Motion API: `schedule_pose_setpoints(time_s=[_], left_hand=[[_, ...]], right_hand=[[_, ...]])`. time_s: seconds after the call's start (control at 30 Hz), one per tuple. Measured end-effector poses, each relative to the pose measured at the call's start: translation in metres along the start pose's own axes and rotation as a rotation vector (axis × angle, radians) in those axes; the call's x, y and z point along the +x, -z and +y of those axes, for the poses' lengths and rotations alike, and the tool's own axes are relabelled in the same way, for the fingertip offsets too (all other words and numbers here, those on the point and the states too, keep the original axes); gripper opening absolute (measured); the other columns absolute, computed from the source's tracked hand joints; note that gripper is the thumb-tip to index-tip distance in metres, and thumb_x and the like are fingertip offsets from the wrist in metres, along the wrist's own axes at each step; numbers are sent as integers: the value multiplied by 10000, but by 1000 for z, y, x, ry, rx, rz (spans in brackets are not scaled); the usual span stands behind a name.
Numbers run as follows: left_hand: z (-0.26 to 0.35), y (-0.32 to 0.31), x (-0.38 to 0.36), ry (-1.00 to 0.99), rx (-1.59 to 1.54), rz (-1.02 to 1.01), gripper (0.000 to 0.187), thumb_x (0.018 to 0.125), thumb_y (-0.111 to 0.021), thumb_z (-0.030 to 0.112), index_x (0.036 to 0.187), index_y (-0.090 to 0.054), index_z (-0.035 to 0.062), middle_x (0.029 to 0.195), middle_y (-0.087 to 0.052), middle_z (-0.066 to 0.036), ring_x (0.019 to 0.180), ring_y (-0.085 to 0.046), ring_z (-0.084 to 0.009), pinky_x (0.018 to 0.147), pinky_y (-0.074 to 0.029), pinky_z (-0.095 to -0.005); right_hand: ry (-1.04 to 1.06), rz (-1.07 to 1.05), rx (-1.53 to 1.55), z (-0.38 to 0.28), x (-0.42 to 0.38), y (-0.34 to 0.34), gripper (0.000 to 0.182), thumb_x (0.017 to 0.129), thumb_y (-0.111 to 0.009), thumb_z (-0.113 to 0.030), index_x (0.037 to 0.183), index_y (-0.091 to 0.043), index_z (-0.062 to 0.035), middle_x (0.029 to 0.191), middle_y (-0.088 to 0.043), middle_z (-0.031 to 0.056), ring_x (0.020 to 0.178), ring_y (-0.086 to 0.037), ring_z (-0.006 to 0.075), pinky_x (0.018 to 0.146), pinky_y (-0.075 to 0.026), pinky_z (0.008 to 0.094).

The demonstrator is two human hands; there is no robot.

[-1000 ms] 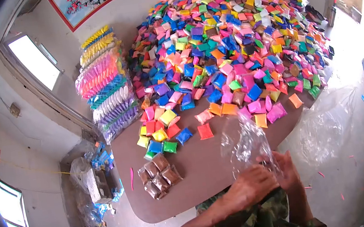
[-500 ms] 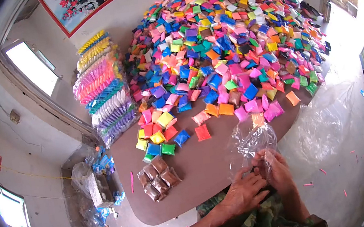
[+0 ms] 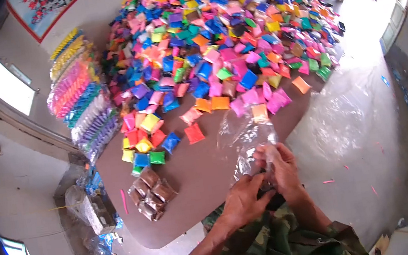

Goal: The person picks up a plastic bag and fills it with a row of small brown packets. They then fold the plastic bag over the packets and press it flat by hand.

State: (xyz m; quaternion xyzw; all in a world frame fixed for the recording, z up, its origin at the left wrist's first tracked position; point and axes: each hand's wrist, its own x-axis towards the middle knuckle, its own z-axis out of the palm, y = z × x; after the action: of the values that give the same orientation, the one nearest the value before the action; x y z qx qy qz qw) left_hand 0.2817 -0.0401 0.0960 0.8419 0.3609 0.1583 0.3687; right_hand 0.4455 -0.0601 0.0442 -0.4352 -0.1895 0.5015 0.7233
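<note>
A clear plastic bag point(image 3: 244, 161) is crumpled over the table's near edge, its loose film spread up toward the coloured packets. My right hand point(image 3: 280, 168) is closed, pinching the bag's near part between thumb and fingers. Beside it, my left hand point(image 3: 244, 198) is closed on the bag's lower end, its fingertips partly hidden. Just past the film lies a peach packet point(image 3: 260, 113). A bundle of several brown packets point(image 3: 152, 192) in clear wrap rests on the table to the left of my hands.
A huge heap of small coloured packets point(image 3: 223, 37) covers the far part of the brown table point(image 3: 195, 180). Stacked bagged strips point(image 3: 81, 92) stand at its left. A pink strip point(image 3: 124, 201) lies near the left edge. Clear plastic sheeting point(image 3: 339, 115) is on the floor at right.
The view has shifted, so the table and heap sit farther left and higher. My hands stay on the clear bag; its film has changed shape, and my right hand's fingers have lifted slightly.
</note>
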Motion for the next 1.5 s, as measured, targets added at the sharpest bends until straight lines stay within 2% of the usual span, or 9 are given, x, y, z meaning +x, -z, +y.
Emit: schedule_pose_setpoints(time_s=[0.23, 0.47, 0.7, 0.83, 0.93, 1.07, 1.27, 1.3, 1.5], left_hand=[[-19, -6, -1, -1, -61, -107, 343, 947, -762, 307, 1219, -731, 99, 1102, -709, -214, 998, -685, -414, 894, -548, -519], [-33, 12, -6, -162, 220, 35, 208, 932, -740, 132, 1139, -764, 125, 998, -744, -78, 996, -685, -295, 1080, -437, -509], [-51, 17, -17, -185, 349, 45, 223, 924, -731, 99, 1144, -756, 128, 963, -713, -54, 1044, -669, -242, 1213, -347, -542], [-55, 31, -19, -206, 391, -4, 248, 888, -737, 52, 1122, -733, 133, 1012, -738, -49, 1064, -689, -254, 1215, -339, -550], [-57, 39, -24, -212, 424, -8, 246, 858, -718, 16, 1078, -729, 126, 986, -723, -57, 1049, -683, -267, 1206, -345, -557], [-69, 49, -25, -221, 555, -11, 209, 817, -698, -4, 995, -709, 105, 932, -693, -71, 1028, -671, -275, 1196, -346, -571], [-74, 57, -24, -239, 658, -46, 162, 798, -675, -3, 930, -680, 90, 879, -661, -83, 1022, -661, -276, 1188, -342, -578], [-74, 57, -24, -238, 678, -58, 159, 802, -675, -1, 932, -681, 91, 875, -659, -83, 1019, -662, -275, 1189, -342, -576], [-70, 61, -24, -255, 705, -113, 136, 808, -698, 22, 924, -681, 91, 858, -652, -78, 1004, -663, -268, 1198, -350, -560]], right_hand=[[-51, 17, 143, 15, -1, 15, 207, 1118, -623, -188, 1200, -709, -19, 1137, -752, 89, 1011, -720, 171, 885, -619, 335], [-70, -2, 104, 17, -5, 22, 209, 1112, -622, -195, 1215, -714, -39, 1154, -750, 80, 1049, -724, 189, 931, -600, 389], [-59, 112, 92, 17, 2, 39, 268, 1105, -571, -129, 1369, -614, -101, 1342, -680, 49, 1192, -686, 201, 915, -578, 335], [205, 137, -378, 2, 14, 47, 416, 1042, -545, 27, 1440, -592, -82, 1444, -617, 105, 1278, -654, 243, 921, -561, 317], [643, 64, -976, -30, 21, 51, 534, 952, -544, 110, 1437, -632, -96, 1506, -571, 168, 1368, -599, 307, 952, -568, 348], [821, -146, -1138, -53, 13, 47, 592, 805, -565, 159, 1308, -735, -104, 1533, -534, 190, 1394, -563, 397, 1068, -530, 459], [949, -627, -1367, -75, -6, 20, 393, 764, -711, 36, 1134, -747, -92, 1322, -692, 76, 1269, -665, 292, 1011, -529, 469], [977, -651, -1309, -76, -6, 7, 283, 781, -748, -27, 1059, -732, -80, 1145, -734, 28, 1149, -702, 267, 964, -530, 438], [427, -867, -1443, -41, 22, -24, 167, 878, -661, -113, 1009, -737, -43, 952, -738, 163, 926, -732, 402, 799, -573, 519]])
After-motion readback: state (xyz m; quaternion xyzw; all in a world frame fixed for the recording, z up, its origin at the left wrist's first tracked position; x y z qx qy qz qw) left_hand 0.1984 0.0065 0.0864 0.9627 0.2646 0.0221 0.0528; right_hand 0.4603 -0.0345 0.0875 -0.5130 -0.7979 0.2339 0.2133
